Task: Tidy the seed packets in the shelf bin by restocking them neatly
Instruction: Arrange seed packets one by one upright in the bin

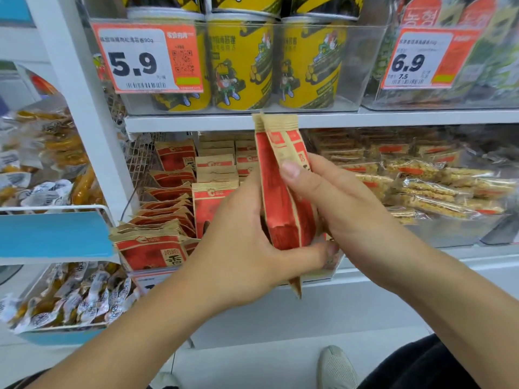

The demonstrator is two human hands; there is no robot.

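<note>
**A:** What could go wrong from here?

**B:** Both hands hold a small stack of red and tan seed packets [282, 192] upright in front of the shelf bin [331, 272], above its front edge. The left hand [238, 248] cups the stack from the side, thumb curled under its lower end. The right hand [331, 203] pinches it from the other side, thumb pressed on the front packet. The packets look slick and are not quite flush, so I judge one could slide out of the bottom and drop to the floor if either hand loosens.

**A:** And the bin itself?

**B:** The packets in the bin [171, 217] on the left lean forward in a slumped row, while those behind stand straighter. Pushing the held stack in without making a gap would likely crumple the leaning ones or tip them over the front edge. The shelf edge [393, 119] sits just above the stack's top, so lifting it could catch there.

**A:** Any writing you can read?

**B:** The left price tag [147, 58] reads 5.9, with 90g at the end of a line of Chinese text, plus a square code and a barcode. The right price tag [429, 58] reads 6.9, with a smaller 7.5 below. The yellow cans [241, 66] carry a cartoon figure and Chinese characters too blurred to read. The packets bear a round logo and large dark characters I cannot make out.
</note>
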